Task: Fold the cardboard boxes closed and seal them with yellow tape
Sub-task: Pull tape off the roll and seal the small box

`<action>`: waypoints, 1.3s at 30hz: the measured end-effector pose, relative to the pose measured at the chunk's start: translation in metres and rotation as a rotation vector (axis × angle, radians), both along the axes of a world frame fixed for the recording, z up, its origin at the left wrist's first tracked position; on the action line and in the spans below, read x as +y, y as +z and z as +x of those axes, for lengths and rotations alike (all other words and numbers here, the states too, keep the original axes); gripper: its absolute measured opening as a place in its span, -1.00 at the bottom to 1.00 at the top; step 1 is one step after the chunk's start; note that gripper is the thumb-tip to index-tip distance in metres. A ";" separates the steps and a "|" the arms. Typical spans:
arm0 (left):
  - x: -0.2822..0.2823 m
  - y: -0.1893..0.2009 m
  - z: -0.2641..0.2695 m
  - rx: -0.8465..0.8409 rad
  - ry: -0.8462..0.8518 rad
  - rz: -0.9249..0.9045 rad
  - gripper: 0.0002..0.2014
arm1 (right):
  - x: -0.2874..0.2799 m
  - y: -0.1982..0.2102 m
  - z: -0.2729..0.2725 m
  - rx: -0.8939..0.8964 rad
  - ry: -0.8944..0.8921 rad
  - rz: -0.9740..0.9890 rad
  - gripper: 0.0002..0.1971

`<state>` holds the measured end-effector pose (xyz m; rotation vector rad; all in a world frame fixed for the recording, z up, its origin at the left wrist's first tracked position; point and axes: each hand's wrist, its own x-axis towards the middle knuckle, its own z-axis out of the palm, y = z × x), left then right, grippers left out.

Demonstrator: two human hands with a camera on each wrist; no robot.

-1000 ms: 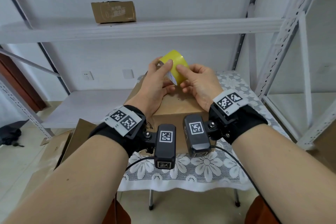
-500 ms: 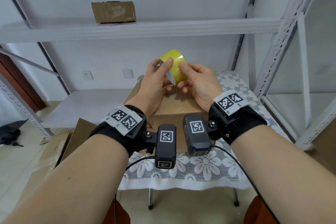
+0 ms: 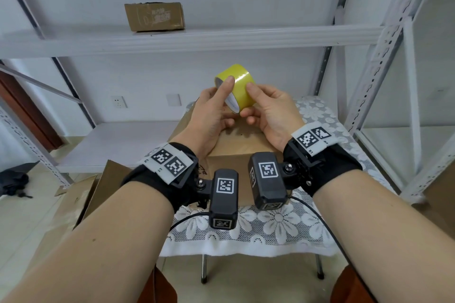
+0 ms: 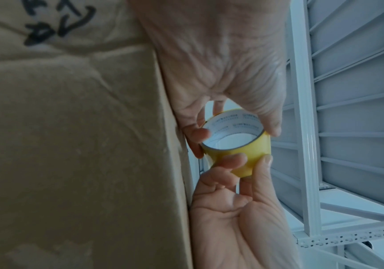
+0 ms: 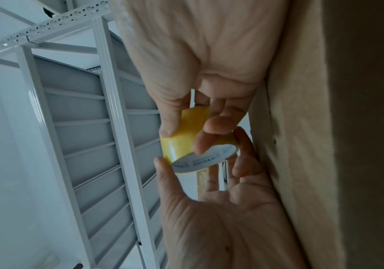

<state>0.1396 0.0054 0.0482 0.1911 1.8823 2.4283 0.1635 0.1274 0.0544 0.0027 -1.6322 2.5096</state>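
Observation:
A roll of yellow tape (image 3: 240,86) with a white core is held up in the air above a closed brown cardboard box (image 3: 236,152) that sits on the small table. My left hand (image 3: 211,110) grips the roll at its open rim, thumb on the outer band. My right hand (image 3: 268,108) pinches the roll's yellow band from the right with thumb and fingertips. In the left wrist view the tape (image 4: 251,151) shows its white inner core, and the box wall (image 4: 71,145) fills the left. In the right wrist view the tape (image 5: 181,142) sits between both hands.
A lace-patterned cloth (image 3: 270,226) covers the table. White metal shelving (image 3: 197,39) stands behind, with another brown box (image 3: 155,17) on its upper shelf. Flat cardboard sheets (image 3: 81,199) lean at the lower left on the floor. A shelf upright (image 3: 384,61) rises at the right.
Both hands have lifted the tape roll slightly and turned it; the right thumb has slid along the yellow band. The box stays put.

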 end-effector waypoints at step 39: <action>-0.002 0.009 0.004 -0.082 -0.075 0.159 -0.56 | -0.006 0.001 0.004 0.057 0.042 0.043 -0.97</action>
